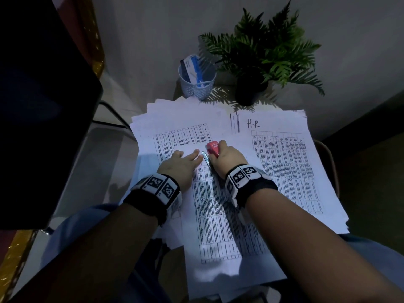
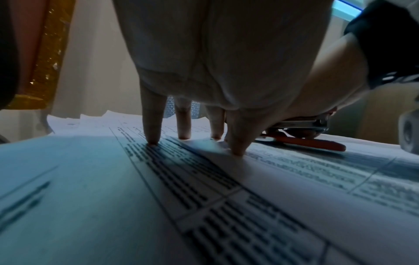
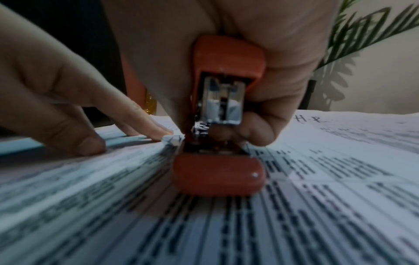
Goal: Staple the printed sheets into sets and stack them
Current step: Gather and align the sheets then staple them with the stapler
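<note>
Printed sheets with tables cover a small table. One set (image 1: 220, 226) lies lengthwise in front of me, over a spread pile (image 1: 175, 127). My left hand (image 1: 185, 159) presses flat on its top-left part, fingertips (image 2: 153, 141) down on the paper. My right hand (image 1: 227, 158) grips a red stapler (image 1: 212, 149) whose base (image 3: 217, 174) rests on the sheets, with a paper corner (image 3: 171, 139) at its mouth. The same stapler (image 2: 303, 133) shows at the right of the left wrist view. A stack marked "H.R" (image 1: 288, 162) lies to the right.
A pale blue perforated cup (image 1: 196, 80) holding a blue and white box stands at the back. Next to it is a fern in a dark pot (image 1: 251, 88). A large dark object (image 1: 39, 106) fills the left side. A wall rises behind the table.
</note>
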